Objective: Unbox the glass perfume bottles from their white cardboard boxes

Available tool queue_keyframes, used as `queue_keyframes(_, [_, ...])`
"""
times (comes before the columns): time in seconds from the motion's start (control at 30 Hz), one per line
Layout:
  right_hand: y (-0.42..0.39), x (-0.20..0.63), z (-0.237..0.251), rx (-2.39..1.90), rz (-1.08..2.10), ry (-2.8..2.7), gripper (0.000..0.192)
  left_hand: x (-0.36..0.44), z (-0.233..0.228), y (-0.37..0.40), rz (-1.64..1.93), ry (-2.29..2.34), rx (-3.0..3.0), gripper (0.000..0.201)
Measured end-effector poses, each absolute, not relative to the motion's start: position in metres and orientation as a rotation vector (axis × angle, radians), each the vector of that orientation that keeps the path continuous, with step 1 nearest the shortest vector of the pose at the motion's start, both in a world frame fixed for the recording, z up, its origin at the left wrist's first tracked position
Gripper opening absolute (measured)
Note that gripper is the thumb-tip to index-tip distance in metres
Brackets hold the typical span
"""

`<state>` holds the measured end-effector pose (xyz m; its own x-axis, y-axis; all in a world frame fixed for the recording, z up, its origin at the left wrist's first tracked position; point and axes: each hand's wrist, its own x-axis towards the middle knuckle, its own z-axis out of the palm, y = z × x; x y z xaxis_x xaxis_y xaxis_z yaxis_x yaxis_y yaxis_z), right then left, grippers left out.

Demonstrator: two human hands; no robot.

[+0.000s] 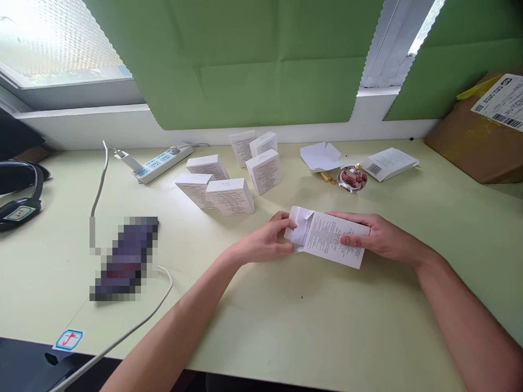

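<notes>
A flat white carton [327,235] printed with dark text is held tilted just above the table, its left end open with the flaps out. Around its right end, my right hand [382,239] is closed, the thumb lying across the printed face. My left hand [272,239] pinches the open end by the flaps, with fingertips at the opening. What lies inside the carton is not clear. Behind my hands, several similar white cartons [231,197] stand upright in a loose cluster. A shiny round compact with a gold knob [352,178] rests farther back.
Beside the compact are an unfolded white paper piece [321,157] and another white carton [391,164] lying down. A power strip [163,163], a blurred dark device [126,258], a white cable [143,321] and headphones [24,201] occupy the left. A cardboard box [466,136] sits back right.
</notes>
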<state>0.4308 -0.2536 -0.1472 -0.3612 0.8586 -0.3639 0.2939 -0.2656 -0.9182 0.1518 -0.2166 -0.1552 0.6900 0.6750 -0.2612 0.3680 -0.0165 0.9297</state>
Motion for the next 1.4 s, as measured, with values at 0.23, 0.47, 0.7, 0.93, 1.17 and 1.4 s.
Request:
queue_keyframes(0.23, [-0.257,0.426,-0.144,-1.417,1.708,-1.574,0.06,0.163,-0.162,-0.22,0.497,1.05,1.725,0.049])
queue_keyframes(0.47, [-0.257,0.423,-0.146,-1.383,1.729,-1.615,0.065,0.172,-0.165,-0.226,0.647,1.179,1.668,0.058])
queue_keyframes(0.7, [-0.258,0.423,-0.144,-1.419,1.64,-1.722,0.062,0.176,-0.169,-0.231,0.6,1.156,1.839,0.05])
queue_keyframes(0.93, [-0.266,0.413,-0.155,-1.654,0.913,-2.172,0.101,0.168,-0.174,-0.225,0.55,1.093,1.821,0.04])
queue_keyframes(1.17, [-0.264,0.407,-0.166,-1.64,0.719,-2.353,0.098,0.164,-0.171,-0.221,0.5,1.092,1.72,0.04])
queue_keyframes(1.4, [-0.259,0.442,-0.168,-1.728,0.886,-2.262,0.107,0.153,-0.166,-0.211,0.567,1.086,1.633,0.04])
